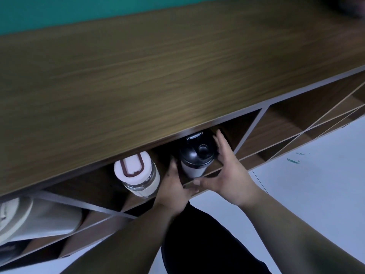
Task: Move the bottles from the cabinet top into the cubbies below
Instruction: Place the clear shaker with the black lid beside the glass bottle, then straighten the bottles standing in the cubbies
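dim, bluish cast | motion blur — wide-angle bending at edges

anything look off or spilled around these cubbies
Nothing spilled in the cubbies. The black-lidded bottle and the white-lidded bottle both stand upright in the same cubby. The only odd marks are green smears on the pale floor, like dried paint, to the right of the hands.

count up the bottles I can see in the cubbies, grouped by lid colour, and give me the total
Black lid: 1, the shaker bottle between both hands
White lid: 1, the clear bottle in the cubby to its left
Lid not visible: 1, the large white bottle at far left
Total: 3
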A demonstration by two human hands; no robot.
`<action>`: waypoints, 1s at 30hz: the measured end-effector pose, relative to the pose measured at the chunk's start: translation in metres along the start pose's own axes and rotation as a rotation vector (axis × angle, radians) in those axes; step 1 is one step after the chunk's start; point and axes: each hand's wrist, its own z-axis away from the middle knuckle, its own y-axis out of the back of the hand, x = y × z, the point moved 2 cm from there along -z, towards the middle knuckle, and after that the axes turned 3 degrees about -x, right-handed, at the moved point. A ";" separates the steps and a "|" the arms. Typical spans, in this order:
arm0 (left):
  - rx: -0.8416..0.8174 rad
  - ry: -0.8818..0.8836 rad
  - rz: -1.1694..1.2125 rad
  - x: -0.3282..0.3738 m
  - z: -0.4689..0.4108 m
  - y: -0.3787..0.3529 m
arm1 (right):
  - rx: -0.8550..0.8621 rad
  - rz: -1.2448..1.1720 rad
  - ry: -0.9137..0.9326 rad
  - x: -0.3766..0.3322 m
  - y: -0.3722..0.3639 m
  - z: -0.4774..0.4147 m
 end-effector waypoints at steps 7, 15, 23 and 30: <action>-0.299 0.209 0.158 -0.030 0.098 0.022 | -0.085 0.040 -0.285 -0.032 0.003 0.083; -0.217 0.309 0.146 -0.028 0.135 0.100 | -0.156 -0.071 -0.274 -0.123 -0.045 0.096; -0.079 0.318 0.318 -0.016 0.135 0.127 | -0.016 0.188 -0.115 -0.118 -0.114 0.053; -0.049 0.283 0.460 -0.022 0.115 0.116 | 0.087 -0.006 -0.041 -0.104 -0.114 0.013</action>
